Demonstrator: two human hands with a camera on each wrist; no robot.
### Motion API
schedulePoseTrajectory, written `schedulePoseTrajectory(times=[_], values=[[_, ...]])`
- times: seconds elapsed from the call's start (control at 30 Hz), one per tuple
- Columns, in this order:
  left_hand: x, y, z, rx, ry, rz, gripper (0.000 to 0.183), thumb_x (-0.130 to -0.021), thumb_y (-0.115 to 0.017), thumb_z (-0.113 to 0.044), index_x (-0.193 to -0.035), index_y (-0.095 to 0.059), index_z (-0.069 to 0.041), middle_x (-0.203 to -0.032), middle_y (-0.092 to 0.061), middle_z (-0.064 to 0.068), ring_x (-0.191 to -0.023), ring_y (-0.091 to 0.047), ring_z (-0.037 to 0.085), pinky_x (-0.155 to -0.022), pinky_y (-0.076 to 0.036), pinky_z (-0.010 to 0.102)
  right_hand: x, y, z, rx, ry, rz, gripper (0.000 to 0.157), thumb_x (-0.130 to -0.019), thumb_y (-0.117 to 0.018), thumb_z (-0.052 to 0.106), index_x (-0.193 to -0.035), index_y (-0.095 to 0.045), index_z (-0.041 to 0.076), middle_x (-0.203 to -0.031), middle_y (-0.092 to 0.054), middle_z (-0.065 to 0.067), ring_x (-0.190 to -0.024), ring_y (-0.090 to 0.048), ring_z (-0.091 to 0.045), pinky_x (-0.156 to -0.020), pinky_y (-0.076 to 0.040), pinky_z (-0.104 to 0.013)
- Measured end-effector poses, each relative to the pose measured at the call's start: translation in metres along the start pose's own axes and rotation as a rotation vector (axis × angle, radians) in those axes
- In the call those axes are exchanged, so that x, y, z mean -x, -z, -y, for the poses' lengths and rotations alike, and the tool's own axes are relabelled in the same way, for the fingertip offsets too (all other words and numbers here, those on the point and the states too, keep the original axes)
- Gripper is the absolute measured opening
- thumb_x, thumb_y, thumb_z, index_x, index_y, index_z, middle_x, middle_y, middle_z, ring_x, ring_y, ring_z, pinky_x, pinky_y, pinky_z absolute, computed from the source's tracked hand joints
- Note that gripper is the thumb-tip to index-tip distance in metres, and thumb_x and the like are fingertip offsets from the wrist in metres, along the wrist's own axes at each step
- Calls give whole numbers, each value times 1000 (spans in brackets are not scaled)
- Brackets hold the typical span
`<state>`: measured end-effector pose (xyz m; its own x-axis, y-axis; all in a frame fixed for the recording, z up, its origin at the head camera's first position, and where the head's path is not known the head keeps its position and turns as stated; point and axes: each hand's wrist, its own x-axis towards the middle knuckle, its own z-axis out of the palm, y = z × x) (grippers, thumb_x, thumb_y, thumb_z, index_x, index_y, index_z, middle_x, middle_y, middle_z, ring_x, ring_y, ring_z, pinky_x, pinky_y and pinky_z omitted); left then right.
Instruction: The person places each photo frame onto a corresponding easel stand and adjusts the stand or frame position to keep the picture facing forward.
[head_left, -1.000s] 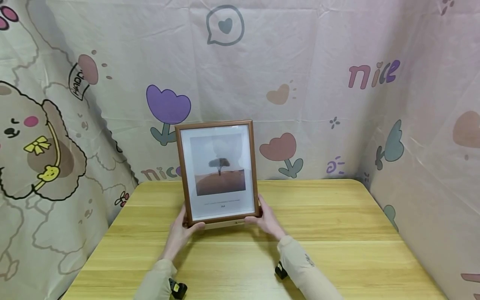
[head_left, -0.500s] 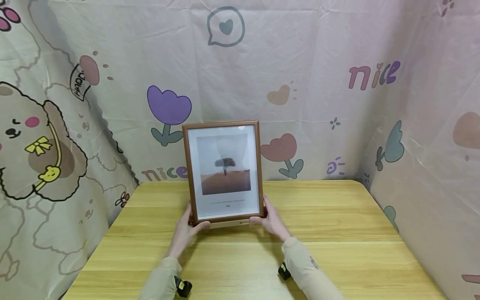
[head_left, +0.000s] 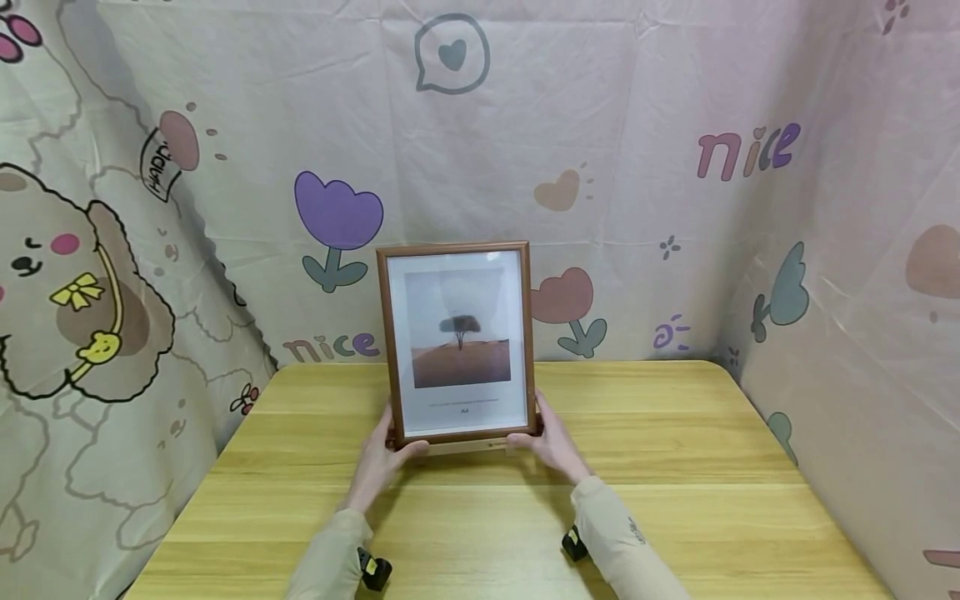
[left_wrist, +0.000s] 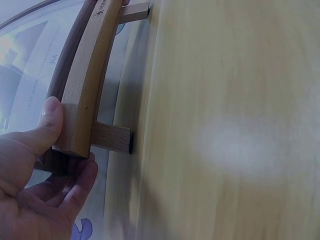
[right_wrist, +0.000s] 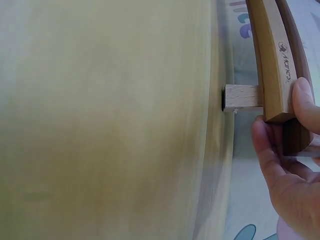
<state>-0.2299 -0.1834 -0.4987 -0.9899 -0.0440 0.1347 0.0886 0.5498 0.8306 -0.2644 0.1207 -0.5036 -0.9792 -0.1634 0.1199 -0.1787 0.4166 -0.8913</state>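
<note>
A brown wooden picture frame (head_left: 459,375) with a tree print stands upright, slightly tilted, near the far side of the table. Under its lower edge runs a light wooden bar (head_left: 468,447) of a stand; short legs (left_wrist: 112,136) stick out from it in the left wrist view. My left hand (head_left: 377,463) grips the lower left corner, thumb on the bar's front. At the lower right corner my right hand (head_left: 557,447) holds it likewise, thumb (right_wrist: 305,100) in front and fingers behind in the right wrist view. Whether the legs touch the table I cannot tell.
The wood-grain table (head_left: 675,467) reaches to a printed cloth (head_left: 637,100) hanging behind it and along both sides. Black wrist cameras (head_left: 373,571) sit on both beige sleeves.
Both hands have moved the picture frame and its stand to the right, in small steps. The frame's lean has lessened slightly. The grip looks the same.
</note>
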Motion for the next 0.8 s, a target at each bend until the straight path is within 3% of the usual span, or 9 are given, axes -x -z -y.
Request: schedulePoseTrajectory(times=[0.57,0.8], values=[[-5,-12,-7,29,-18,27,108,-82,-81,-34,-163,-13,-12,-143,-54,30,-129,-57,42,-116,-38,58,5,13,-4,10,-18,-19,109,-79,-85,17,-159,-15,-2,-116,-68,-29,-102,-69,-35,-100,-53,-52],[-7,-17,-11,41,-24,32,108,-82,-82,-32,-163,-13,-10,-137,-60,29,-120,-62,37,-110,-45,55,6,18,-7,26,-31,-33,108,-80,-85,19,-160,-16,0,-119,-67,-29,-105,-69,-37,-101,-53,-52]])
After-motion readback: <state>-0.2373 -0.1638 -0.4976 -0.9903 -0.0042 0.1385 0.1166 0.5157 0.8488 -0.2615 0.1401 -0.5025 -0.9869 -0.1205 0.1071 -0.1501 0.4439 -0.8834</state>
